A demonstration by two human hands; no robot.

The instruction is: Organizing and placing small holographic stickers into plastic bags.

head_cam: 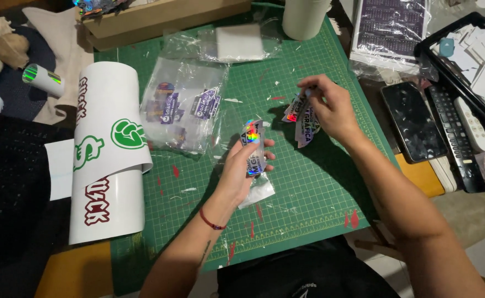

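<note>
Nearest the camera, the left hand (242, 165) has its grip closed around one shiny rainbow sticker (253, 144) slipped into a small clear sleeve (258, 190), whose loose end hangs just below the palm. A red cord bracelet (209, 221) circles that wrist. Up and to the right of it, well apart, the right hand (331, 110) pinches a small fan of stickers (300, 118) between thumb and fingertips; how many are in the fan is hard to tell, since they overlap. Both hands hover over one green cutting mat (308, 193) on the surface. Left of the left grip lies one clear bag of purple stickers (184, 107), the count inside unclear through the crinkled plastic. Further left, one curled white sheet (110, 160) carries green and dark red cut shapes. Right of the right grip sit one dark phone (413, 121) and two remotes, a black one (456, 138) and a white one (472, 124). Beyond the hands, a second clear bag holds a white pad (237, 44), and one white roll (304, 16) is cut off by the top edge
</note>
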